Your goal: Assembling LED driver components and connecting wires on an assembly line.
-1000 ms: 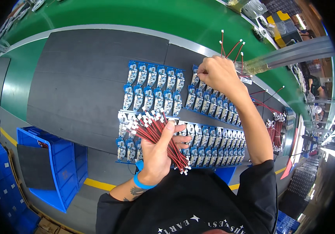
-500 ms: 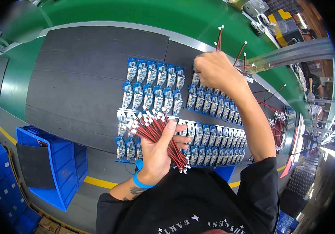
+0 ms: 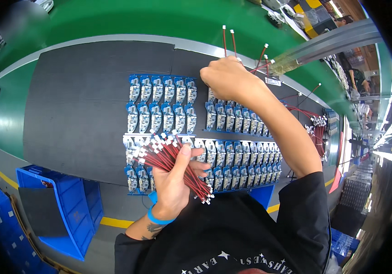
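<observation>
My left hand [image 3: 172, 182] is wrapped round a bundle of red-and-black wire cables [image 3: 196, 182] with small white connectors at their ends. It hovers over the near panels of blue circuit boards [image 3: 223, 177]. My right hand [image 3: 225, 78] is curled, palm down, over the near-left end of the far right board panel [image 3: 229, 116]. Its fingertips, and whatever they grip, are hidden beneath it. Two cable ends [image 3: 232, 33] stick up behind its knuckles. Left of it lies another panel of boards [image 3: 157, 102], without cables on it.
A black mat [image 3: 77, 91] covers the table. More cables [image 3: 318, 132] lie in a heap at the right, beyond my right forearm. A metal post [image 3: 324, 45] slants in at the far right. Blue crates [image 3: 75, 205] stand on the floor at the left.
The whole view has shifted, so table and boards sit further left. Both hands keep about the same places over the boards. The cable ends behind my right hand have spread apart slightly.
</observation>
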### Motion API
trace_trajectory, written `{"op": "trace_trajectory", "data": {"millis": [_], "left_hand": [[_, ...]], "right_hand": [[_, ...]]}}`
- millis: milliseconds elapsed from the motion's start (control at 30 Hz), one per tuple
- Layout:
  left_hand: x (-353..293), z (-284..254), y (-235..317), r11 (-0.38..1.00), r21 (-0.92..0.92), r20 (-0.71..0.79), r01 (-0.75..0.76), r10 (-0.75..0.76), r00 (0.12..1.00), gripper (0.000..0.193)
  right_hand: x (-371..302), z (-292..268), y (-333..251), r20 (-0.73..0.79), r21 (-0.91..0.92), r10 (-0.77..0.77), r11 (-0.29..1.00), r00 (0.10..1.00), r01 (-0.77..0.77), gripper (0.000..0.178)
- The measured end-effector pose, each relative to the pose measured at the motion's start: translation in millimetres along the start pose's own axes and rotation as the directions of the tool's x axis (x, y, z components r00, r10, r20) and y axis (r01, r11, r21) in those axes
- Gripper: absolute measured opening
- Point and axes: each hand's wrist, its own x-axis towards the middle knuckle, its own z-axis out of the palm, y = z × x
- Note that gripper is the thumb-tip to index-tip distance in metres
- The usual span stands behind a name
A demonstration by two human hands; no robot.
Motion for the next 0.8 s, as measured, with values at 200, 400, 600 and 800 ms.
{"op": "trace_trajectory", "data": {"millis": [200,400,600,800], "left_hand": [[0.8,-9.2,0.6,0.994,-0.106,0.029,-0.004,0.007,1.000,0.015],[3.6,-10.6,-3.5,0.999,-0.048,0.162,-0.013,0.020,0.987,0.018],[2.2,-5.4,2.3,0.989,-0.120,-0.066,-0.083,0.075,0.995,0.029],[1.6,-9.9,6.5,0.986,-0.112,-0.191,-0.122,0.099,0.977,0.034]], "right_hand": [[-53.7,-38.6,-58.6,-0.445,0.164,-0.015,0.981,0.895,0.098,0.005],[-69.7,-9.9,-92.3,-0.189,0.949,0.253,0.297,0.949,0.110,0.015],[-50.1,-3.6,-86.1,-0.058,0.957,0.547,-0.207,0.835,0.202,0.018],[-5.0,-10.0,-31.9,0.011,0.944,0.406,0.297,0.914,-0.144,0.022]]}}
